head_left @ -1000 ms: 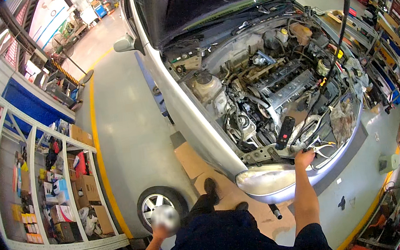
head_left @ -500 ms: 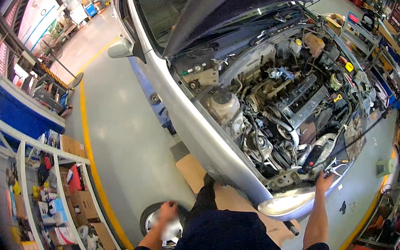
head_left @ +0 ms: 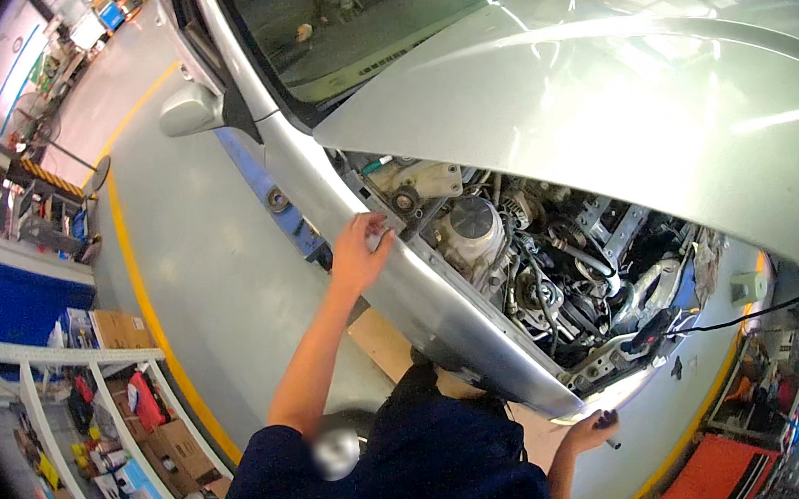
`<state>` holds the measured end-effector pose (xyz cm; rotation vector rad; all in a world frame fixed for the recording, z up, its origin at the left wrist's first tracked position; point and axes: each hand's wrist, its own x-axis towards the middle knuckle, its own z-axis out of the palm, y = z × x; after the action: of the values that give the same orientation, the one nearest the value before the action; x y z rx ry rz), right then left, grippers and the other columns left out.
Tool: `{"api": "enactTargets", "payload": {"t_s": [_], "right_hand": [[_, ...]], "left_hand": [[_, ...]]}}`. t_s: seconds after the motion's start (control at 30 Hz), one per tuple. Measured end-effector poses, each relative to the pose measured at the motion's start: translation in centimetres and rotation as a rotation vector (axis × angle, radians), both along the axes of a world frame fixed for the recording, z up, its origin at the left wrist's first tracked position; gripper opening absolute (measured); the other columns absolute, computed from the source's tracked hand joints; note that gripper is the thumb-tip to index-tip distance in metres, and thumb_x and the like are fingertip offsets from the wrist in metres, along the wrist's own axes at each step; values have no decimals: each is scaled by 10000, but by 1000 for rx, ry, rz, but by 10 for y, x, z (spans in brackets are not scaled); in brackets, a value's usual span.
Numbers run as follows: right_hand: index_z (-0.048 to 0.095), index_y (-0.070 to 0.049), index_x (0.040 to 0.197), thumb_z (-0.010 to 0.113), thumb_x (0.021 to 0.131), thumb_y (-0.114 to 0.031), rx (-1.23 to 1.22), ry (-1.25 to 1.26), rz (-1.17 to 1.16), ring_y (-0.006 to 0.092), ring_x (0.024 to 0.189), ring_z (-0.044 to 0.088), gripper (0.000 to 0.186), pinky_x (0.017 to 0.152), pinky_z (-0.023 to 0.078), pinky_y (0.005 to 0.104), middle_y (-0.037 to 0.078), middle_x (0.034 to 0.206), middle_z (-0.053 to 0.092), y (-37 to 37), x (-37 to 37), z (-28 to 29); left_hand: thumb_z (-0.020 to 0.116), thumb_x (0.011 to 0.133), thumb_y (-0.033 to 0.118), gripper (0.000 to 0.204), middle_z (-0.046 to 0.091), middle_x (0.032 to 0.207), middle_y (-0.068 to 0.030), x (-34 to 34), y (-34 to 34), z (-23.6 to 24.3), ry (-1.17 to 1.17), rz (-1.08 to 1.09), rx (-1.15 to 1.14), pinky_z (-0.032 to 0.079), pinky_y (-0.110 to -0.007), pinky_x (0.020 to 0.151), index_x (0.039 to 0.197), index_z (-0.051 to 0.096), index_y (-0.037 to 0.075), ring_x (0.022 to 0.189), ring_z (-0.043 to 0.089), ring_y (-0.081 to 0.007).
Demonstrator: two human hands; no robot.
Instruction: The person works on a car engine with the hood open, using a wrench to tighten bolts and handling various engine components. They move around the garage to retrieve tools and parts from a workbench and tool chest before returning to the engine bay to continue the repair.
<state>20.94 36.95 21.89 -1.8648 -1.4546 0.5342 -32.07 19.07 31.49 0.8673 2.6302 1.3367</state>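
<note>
Apparently, fender [head_left: 445,324] at frame centre is touched by left hand [head_left: 360,253], fingers half-curled, nothing visibly gripped; right hand [head_left: 587,432], lower right, curled near headlight [head_left: 625,390], hold unclear. Fingers best kept clear of hood [head_left: 594,113].

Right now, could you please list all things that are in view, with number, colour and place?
Metal-bodied car: 1, silver, centre
Metal engine parts: many, grey and black, at the car's front
Broad metal hood: 1, silver, slanting above the engine parts
Rounded side mirror: 1, silver, upper left
Elongated object: 1, black with red, front of the engine parts
Thin cable: 1, black, right
Long flat strip: 1, blue, left of the car
Metal shelving rack: 1, white, lower left
Cardboard boxes: several, brown, on the rack
Flat panel: 1, red-orange, lower right
Smaller things: too many or blurred to count
Left hand: 1, bare, at the car's side edge
Right hand: 1, bare, near the car's front corner
</note>
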Motion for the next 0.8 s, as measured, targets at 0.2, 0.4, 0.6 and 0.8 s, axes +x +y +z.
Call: {"api": "enactTargets", "payload": {"t_s": [0.2,0.4,0.6,0.8], "right_hand": [[553,58,1249,564,976,-140,-119,-222,49,359,1031,665,337,866,538,419,239,1122,662,-58,-79,63],[555,24,1264,576,983,-137,-19,4,94,307,984,672,325,796,530,373,213,1109,673,-55,-88,24],[526,22,1286,585,961,-59,32,157,65,258,948,644,340,758,513,332,168,1093,657,-56,-89,-2],[528,37,1265,593,971,-83,50,197,74,261,939,636,325,758,501,338,165,1075,651,-63,-89,-10]], "left_hand": [[793,772,303,621,531,1314,-204,-43,76,-8,342,-150,-171,413,-480,1033,1288,546,62,1269,463,-386],[834,710,389,741,542,1359,-182,-69,122,-34,526,-336,-223,376,-492,1077,1338,558,108,1266,485,-396],[850,686,395,711,565,1352,-129,-67,133,22,252,-419,-395,392,-441,1074,1308,603,154,1259,505,-357],[856,673,414,791,554,1361,-149,-80,139,0,296,-448,-488,387,-454,1078,1358,564,148,1280,486,-356]]}}
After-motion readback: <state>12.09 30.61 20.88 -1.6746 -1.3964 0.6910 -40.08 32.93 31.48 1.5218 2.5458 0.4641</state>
